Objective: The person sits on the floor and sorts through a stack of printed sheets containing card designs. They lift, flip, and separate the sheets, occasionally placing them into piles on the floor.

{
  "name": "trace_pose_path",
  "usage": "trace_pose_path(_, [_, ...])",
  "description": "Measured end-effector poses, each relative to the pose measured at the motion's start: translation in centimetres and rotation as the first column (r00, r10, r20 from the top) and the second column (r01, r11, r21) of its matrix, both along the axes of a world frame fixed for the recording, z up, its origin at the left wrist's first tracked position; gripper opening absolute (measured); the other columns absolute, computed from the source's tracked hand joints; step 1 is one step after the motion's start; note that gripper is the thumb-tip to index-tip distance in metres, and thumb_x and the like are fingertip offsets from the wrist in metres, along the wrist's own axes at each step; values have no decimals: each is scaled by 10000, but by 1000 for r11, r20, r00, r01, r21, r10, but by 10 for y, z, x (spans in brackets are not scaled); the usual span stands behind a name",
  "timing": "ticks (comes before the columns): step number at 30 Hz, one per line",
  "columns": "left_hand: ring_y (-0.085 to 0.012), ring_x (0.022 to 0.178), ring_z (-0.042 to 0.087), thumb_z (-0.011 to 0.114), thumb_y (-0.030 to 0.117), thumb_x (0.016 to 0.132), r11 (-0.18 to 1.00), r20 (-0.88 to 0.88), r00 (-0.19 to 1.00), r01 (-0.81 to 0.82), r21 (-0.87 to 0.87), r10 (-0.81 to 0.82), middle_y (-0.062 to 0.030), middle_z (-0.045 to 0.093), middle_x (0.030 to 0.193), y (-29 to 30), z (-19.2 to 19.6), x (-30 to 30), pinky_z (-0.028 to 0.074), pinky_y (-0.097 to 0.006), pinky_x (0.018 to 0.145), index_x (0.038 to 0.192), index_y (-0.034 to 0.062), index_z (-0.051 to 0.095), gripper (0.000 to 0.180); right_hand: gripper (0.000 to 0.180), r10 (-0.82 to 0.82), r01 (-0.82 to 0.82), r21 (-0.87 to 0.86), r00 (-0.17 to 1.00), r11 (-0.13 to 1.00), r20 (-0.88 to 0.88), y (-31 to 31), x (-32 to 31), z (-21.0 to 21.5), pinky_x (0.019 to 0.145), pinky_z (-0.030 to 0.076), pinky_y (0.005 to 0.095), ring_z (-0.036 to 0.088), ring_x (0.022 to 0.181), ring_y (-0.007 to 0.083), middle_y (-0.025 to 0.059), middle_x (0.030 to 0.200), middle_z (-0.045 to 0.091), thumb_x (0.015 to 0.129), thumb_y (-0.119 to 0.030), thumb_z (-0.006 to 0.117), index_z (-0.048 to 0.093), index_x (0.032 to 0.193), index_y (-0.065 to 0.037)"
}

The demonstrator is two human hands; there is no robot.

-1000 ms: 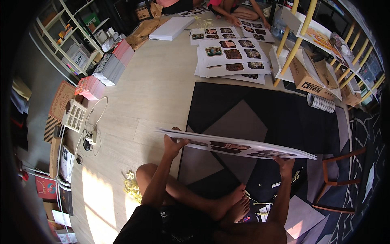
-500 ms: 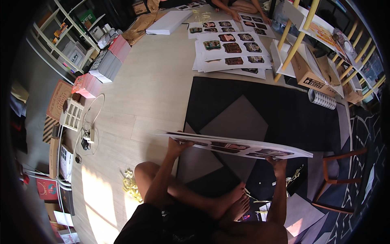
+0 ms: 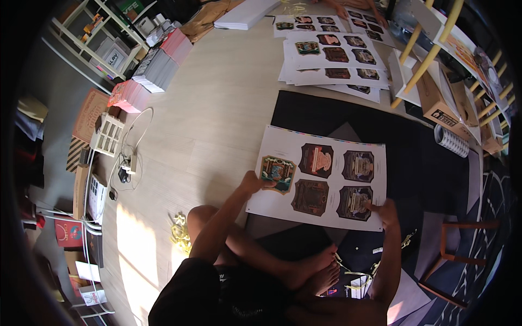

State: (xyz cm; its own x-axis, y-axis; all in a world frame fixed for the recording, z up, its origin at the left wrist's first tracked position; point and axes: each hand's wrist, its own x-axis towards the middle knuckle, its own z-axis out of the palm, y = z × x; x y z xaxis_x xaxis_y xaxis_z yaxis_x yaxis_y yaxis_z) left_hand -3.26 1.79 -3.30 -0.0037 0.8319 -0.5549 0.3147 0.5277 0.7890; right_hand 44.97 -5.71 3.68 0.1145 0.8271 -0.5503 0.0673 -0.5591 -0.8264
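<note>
A large white sheet (image 3: 326, 142) printed with several dark ornate label shapes is held up before me, its printed face toward me. My left hand (image 3: 253, 183) grips the sheet's left edge, thumb over the green and gold label. At the lower right edge, my right hand (image 3: 387, 213) holds it, thumb on the printed face. The fingers of both hands behind the sheet are hidden. Whether it is one sheet or a few together, I cannot tell.
Similar printed sheets (image 3: 337, 60) lie stacked on the floor ahead, beyond the dark mat (image 3: 418, 185). Another person's hand (image 3: 341, 12) is near the far sheets. Paper stacks (image 3: 155, 73) and a power strip with cables (image 3: 128, 165) are at left. Yellow scraps (image 3: 180, 234) lie beside my knee.
The sheet has turned from nearly edge-on to facing me, so its printed labels show in full. Both hands still hold it. My view has shifted slightly.
</note>
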Motion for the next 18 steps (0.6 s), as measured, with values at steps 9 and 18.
trace_pose_path(9, [-293,888,723,817,0,754,916,507,784,-192,-352,359,-199,715,1044,-52,11,43,593,-417,787,1114,-91,662,402,594,-56,422,171,475,890,-878,-97,-40,-70,990,479,526,565,1212,286,95,1348,559,939,-417,642,459,1389,-76])
trace_pose_path(18, [-262,1063,674,774,1,808,897,377,830,-295,-328,411,-148,686,1163,-68,44,86,554,-396,922,1262,-19,582,493,406,-486,594,3,661,804,-572,-47,-105,-17,845,523,327,640,1011,208,81,1111,613,882,-8,687,530,1255,-34])
